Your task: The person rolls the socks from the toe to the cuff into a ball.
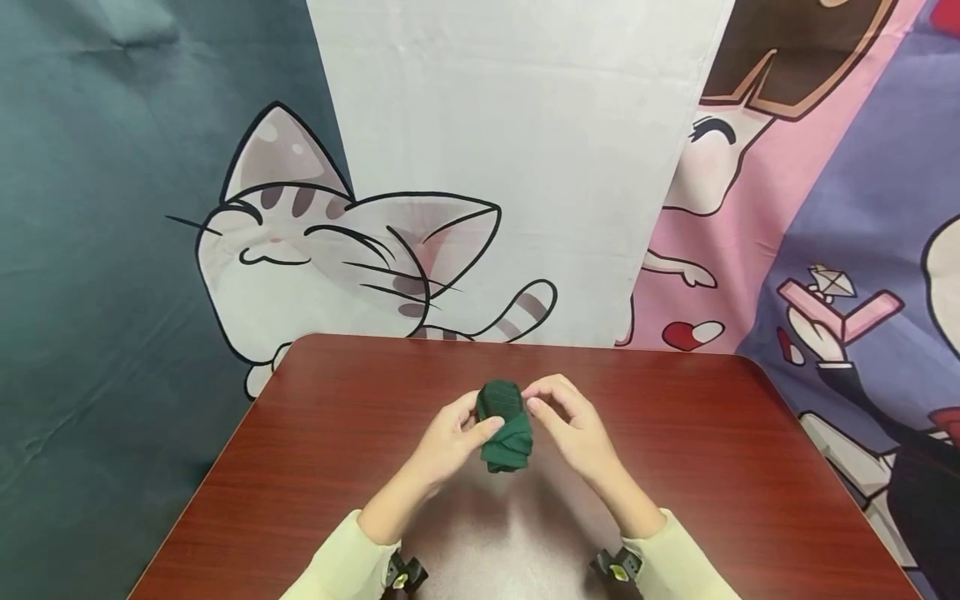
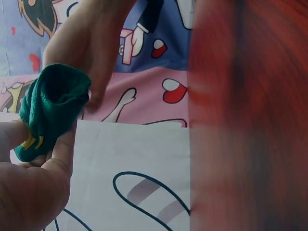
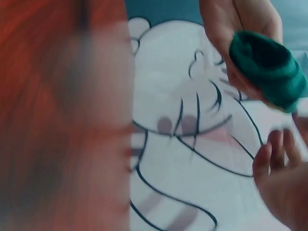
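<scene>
A bundle of rolled-up green socks [image 1: 510, 442] is held up above the table, a ribbed darker part at its far end and folds at the near end. My left hand [image 1: 444, 440] grips it from the left, thumb across the front and fingers behind. Small yellow marks [image 2: 32, 142] show beside that thumb in the left wrist view, where the fabric's upper end gapes in a hollow. On the other side, my right hand [image 1: 576, 427] has its thumb and index fingertips close to the bundle's right edge. Its other fingers are loosely bent in the right wrist view.
The reddish-brown wooden table [image 1: 337, 417] spreads under both hands, with rounded far corners. Behind it hangs a cloth backdrop [image 1: 487, 100] printed with a cartoon cat and figures. Dark wrist cameras [image 1: 405, 573] sit at both pale sleeves.
</scene>
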Motion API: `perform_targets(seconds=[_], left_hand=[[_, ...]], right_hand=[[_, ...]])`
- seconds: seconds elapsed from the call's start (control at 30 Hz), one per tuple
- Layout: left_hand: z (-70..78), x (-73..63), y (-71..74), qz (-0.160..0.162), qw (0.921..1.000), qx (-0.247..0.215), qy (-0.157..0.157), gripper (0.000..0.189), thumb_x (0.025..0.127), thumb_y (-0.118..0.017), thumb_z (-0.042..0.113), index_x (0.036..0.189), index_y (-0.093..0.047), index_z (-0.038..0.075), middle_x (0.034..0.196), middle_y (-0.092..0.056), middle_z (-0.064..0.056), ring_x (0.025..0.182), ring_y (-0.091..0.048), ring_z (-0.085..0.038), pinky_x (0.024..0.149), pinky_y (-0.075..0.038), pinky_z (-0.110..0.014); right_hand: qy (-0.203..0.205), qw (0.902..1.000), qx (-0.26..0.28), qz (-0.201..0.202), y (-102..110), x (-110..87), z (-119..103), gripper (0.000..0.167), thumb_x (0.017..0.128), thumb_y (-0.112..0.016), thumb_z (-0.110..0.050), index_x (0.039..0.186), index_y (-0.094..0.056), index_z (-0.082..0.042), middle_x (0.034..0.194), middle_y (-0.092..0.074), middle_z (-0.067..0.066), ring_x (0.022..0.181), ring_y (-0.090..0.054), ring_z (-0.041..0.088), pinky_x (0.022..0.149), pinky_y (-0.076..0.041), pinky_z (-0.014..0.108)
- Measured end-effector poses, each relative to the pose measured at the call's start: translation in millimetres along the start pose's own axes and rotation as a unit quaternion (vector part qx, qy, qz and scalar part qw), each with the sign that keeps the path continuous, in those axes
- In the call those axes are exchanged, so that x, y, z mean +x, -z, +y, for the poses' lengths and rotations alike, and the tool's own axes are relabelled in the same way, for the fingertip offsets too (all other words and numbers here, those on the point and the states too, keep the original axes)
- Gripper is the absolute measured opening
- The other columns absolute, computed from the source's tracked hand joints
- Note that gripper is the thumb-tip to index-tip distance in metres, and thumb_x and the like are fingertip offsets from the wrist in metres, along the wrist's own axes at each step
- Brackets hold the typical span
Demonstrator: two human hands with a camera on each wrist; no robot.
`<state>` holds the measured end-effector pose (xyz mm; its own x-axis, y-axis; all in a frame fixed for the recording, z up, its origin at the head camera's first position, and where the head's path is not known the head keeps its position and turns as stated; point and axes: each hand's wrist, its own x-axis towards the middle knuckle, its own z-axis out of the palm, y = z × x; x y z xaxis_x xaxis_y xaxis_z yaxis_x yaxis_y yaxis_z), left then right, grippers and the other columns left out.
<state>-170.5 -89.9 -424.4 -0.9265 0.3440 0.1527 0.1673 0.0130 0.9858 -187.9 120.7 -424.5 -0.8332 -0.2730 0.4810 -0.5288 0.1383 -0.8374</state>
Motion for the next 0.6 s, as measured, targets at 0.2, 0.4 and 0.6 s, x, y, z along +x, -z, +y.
perform_targets(seconds=[0.2,0.4,0.6], left_hand=[[3.6,0.6,4.2,-0.006,0.9998,0.015,-0.009,0.039,0.101,-0.062,0.013,0.133,-0.054,-0.008,0.113,-0.067,-0.020,0.096,-0.066,-0.010,0.083,-0.057,-0.024],[5.0,-1.2,4.0,0.005,1.0000,0.000,-0.007,0.040,0.099,-0.064,0.011,0.133,-0.053,-0.009,0.115,-0.067,-0.021,0.097,-0.067,-0.012,0.082,-0.058,-0.025],[5.7,-2.7,4.5,0.003,0.9999,-0.003,0.014,0.034,0.097,-0.069,0.011,0.124,-0.059,-0.006,0.111,-0.069,-0.018,0.092,-0.070,-0.015,0.076,-0.059,-0.027]], right_hand=[[0.168,0.9793,-0.104,-0.047,14,-1.2,-2,0.031,0.086,-0.076,0.003,0.112,-0.074,-0.014,0.105,-0.068,0.001,0.096,-0.063,0.014,0.079,-0.054,0.020],[0.224,0.9608,-0.159,-0.040,14,-0.9,-7,0.036,0.079,-0.082,0.004,0.112,-0.076,-0.010,0.102,-0.071,0.001,0.094,-0.065,0.015,0.078,-0.052,0.017],[0.254,0.9495,-0.170,-0.069,15,-0.1,-7,0.013,0.088,-0.078,-0.005,0.098,-0.071,-0.010,0.094,-0.065,-0.001,0.087,-0.059,0.011,0.076,-0.049,0.018]])
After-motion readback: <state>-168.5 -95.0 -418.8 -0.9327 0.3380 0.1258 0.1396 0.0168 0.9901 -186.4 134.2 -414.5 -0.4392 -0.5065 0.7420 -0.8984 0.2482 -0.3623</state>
